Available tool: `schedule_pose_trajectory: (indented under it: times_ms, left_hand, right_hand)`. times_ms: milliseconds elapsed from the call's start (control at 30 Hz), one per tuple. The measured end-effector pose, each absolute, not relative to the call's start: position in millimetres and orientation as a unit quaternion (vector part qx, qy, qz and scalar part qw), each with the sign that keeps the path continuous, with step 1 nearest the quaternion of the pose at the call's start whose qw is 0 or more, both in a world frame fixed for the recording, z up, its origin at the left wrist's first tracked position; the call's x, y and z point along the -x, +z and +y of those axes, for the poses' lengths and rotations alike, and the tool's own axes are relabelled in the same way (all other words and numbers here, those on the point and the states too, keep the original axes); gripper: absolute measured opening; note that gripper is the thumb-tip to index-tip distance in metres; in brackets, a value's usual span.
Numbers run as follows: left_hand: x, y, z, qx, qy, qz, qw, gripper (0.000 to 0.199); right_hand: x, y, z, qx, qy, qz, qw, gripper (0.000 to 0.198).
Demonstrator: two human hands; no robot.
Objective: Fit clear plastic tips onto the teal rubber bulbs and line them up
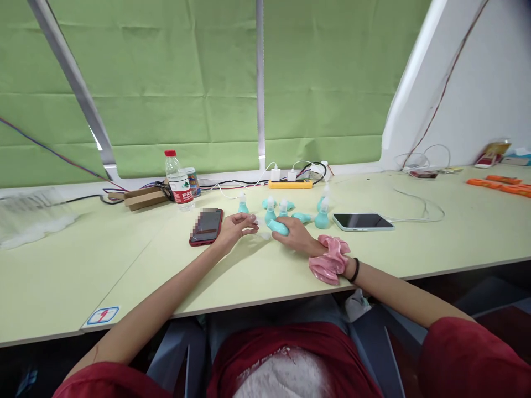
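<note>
My right hand (296,235) is wrapped round a teal squeeze bulb (277,227), held tilted just above the table. To its left, the fingers of my left hand (238,228) are pinched on a small clear plastic tip (256,221), partly hidden by the fingertips. Another clear piece (264,235) shows faintly between the hands. Just beyond them stand several teal bulbs with clear tips, among them one bulb (243,207) behind my left hand and another bulb (321,220) to the right. One teal bulb (302,218) lies on its side.
A dark phone (207,226) lies left of my left hand, a light-cased phone (363,221) with a cable to the right. Behind are a water bottle (181,185), a can (193,181), an open cardboard box (146,198) and a yellow power strip (290,184). Orange items (503,183) lie far right.
</note>
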State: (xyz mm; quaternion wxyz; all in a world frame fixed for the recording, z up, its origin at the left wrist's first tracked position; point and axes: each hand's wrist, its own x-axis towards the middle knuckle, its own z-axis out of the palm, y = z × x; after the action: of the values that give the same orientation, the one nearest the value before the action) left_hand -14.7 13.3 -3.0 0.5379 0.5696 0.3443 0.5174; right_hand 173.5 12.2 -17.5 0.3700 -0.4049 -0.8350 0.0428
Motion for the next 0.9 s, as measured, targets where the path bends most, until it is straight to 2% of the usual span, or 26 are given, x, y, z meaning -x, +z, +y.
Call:
schedule_pose_trajectory:
  times_ms: [167, 367, 567, 733, 900]
  left_hand:
    - [11, 0, 6, -0.593, 0.480, 0.340, 0.550, 0.028]
    - [9, -1, 3, -0.638, 0.450, 0.355, 0.513, 0.031]
    - [6, 1, -1, -0.672, 0.436, 0.346, 0.489, 0.031]
    - [4, -1, -4, -0.731, 0.439, 0.328, 0.406, 0.029]
    - [4, -2, -5, -0.776, 0.406, 0.317, 0.363, 0.028]
  right_hand:
    - [-173, -19, 8, 0.417, -0.024, -0.853, 0.314, 0.015]
    - [-170, -20, -1, 0.448, -0.084, -0.840, 0.296, 0.021]
    - [-170, -16, -3, 0.493, -0.152, -0.827, 0.224, 0.023]
    - [-170, -16, -2, 0.485, -0.118, -0.837, 0.223, 0.019]
    - [-175, -15, 3, 0.425, 0.006, -0.868, 0.258, 0.008]
